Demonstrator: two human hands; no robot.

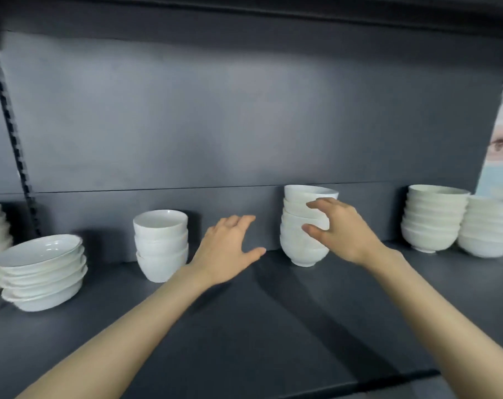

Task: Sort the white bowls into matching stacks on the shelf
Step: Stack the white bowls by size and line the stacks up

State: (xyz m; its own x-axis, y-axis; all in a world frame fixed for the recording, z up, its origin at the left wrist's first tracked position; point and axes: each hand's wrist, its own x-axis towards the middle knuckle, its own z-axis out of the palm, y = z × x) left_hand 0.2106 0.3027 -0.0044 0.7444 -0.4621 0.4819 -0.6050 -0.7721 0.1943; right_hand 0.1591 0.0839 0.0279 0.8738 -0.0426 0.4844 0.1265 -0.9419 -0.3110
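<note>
- Stacks of white bowls are carried along the back edge of a dark grey shelf [244, 326], which is backed by a dark grey rear panel [244, 110].
- A tall stack of small deep white ceramic bowls [299, 243] is seen standing near the middle of the back edge, a little towards the right end. Its foot rests on the shelf and its topmost bowls are tilted.
- This tall stack is held by the right hand [345, 228]. The fingers are curled over the upper bowls and the thumb is pressed against the side lower down, so the grip is clamped on the stack.
- The left hand [230, 246] is held palm down just left of the tall stack, with fingers straight and thumb spread. Its grip is apart and nothing is held. Whether the shelf is touched by it cannot be told.
- A shorter stack of deep white ceramic bowls [161, 246] is placed just left of the left hand.
- A stack of wide shallow white dishes [43, 272] is set towards the left end, nearer the front edge, leaning slightly.
- Two stacks of rounded white bowls [434, 220] are found side by side at the right end, well apart from the held stack.
</note>
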